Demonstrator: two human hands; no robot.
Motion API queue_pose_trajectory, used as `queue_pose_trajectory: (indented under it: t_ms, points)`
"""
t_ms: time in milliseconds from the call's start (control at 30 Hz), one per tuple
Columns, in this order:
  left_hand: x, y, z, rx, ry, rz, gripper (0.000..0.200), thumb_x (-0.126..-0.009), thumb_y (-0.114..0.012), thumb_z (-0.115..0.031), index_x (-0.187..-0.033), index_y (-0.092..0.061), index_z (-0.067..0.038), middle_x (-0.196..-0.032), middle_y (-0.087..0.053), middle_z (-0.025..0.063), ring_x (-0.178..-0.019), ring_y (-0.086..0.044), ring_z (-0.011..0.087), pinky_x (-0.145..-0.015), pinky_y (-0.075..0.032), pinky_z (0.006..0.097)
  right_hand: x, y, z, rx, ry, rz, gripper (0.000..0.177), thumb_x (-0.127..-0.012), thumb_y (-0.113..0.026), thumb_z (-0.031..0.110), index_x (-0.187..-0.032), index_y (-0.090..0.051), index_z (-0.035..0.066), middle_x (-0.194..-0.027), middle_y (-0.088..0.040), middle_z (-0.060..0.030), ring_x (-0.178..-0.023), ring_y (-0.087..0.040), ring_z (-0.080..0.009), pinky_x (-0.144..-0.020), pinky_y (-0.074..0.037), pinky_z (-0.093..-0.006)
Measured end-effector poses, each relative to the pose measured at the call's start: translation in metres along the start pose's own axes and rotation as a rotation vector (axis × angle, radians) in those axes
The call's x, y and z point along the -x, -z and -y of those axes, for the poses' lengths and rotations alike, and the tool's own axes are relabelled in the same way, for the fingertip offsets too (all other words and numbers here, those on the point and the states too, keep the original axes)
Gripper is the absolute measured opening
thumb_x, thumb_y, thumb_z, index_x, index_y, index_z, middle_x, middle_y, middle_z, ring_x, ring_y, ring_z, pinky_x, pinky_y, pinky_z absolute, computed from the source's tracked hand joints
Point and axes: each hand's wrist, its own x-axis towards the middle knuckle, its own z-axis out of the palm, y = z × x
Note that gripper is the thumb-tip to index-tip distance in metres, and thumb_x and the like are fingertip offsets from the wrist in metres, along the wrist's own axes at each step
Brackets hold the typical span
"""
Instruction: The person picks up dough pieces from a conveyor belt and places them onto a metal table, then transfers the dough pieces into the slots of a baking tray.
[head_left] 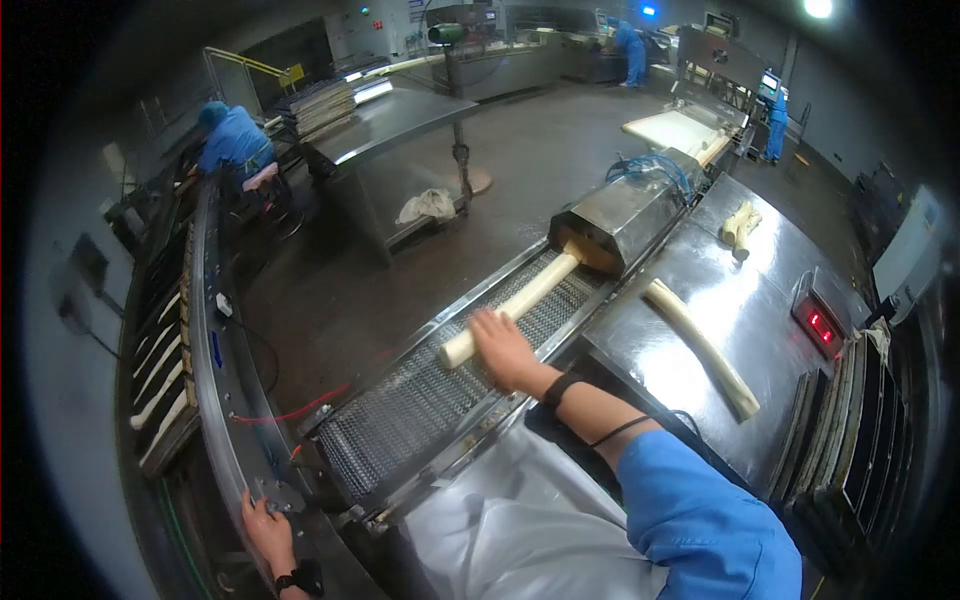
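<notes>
A long pale dough roll (540,291) lies lengthwise on a metal mesh conveyor belt (385,425), its far end inside the mouth of a steel housing (622,212). My right hand (503,350) is over the roll close to its near end, fingers curved across the dough. Down at the lower left, my left hand (268,532) rests against a metal rail (222,400) with its fingers apart and nothing visible in it. A second dough roll (702,347) lies on the steel table (640,330) to the right of the belt.
Shorter dough pieces (740,228) and a scale with a red display (820,325) are on that table. Stacked trays (830,440) stand at right. Dough strips fill trays (160,370) at left. A person in blue (237,145) bends by the left line; others stand farther back.
</notes>
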Motion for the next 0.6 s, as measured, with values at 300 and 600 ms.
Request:
queue_pose_trajectory:
  t_ms: [300, 600]
  points:
    - [0.001, -0.001, 0.001, 0.006, 0.003, 0.003, 0.027, -0.072, -0.057, 0.004, -0.098, -0.064, 0.005, -0.133, -0.049, 0.0208, -0.123, -0.046, 0.0386, -0.104, -0.037, 0.044, -0.015, 0.007, 0.087, -0.174, 0.236, 0.067, 0.017, -0.079, -0.06, 0.008, -0.095, -0.061, 0.009, -0.101, -0.061, -0.0114, -0.105, -0.057, -0.0292, -0.099, -0.039, -0.0422]
    - [-0.001, 0.005, -0.007, 0.044, 0.063, 0.02, 0.024, -0.073, -0.058, 0.003, -0.096, -0.065, 0.002, -0.134, -0.048, 0.0191, -0.123, -0.046, 0.0377, -0.103, -0.039, 0.0434, 0.077, 0.073, -0.098, -2.009, -0.547, -0.637, 0.042, -0.065, -0.056, -0.009, -0.104, -0.058, 0.007, -0.088, -0.056, -0.0043, -0.077, -0.057, -0.0189, -0.067, -0.052, -0.0325]
